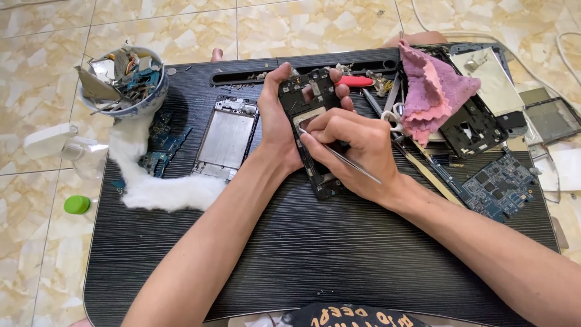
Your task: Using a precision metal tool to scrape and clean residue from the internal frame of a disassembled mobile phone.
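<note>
My left hand (275,121) gripped the black phone frame (311,136) near the middle of the dark bench (339,254), fingers (336,75) wrapped over its far edge and thumb on the left side, propping it at a tilt off the surface. My right hand (357,151) pinched slim metal tweezers (342,158) pen-fashion, fingers closed narrow on the shaft, tip down inside the frame's upper opening. To work this well, I judged the frame wanted a firm brace from the left hand, with the tweezers kept at a shallow angle and moved in small strokes so the tip would not slip and gouge. At the far left corner sat a patterned bowl (158,97) heaped with scrap: bits of circuit board, metal shields and loose offcuts. Beside it ran a band of white cotton wadding (151,188), and a silver phone chassis (227,139) lay just left of my wrist. To the right lay a pink cloth (433,91) over another black frame (478,130), with a blue circuit board (499,188) nearer. A red-handled tool (356,81) rested in the tray groove behind.
</note>
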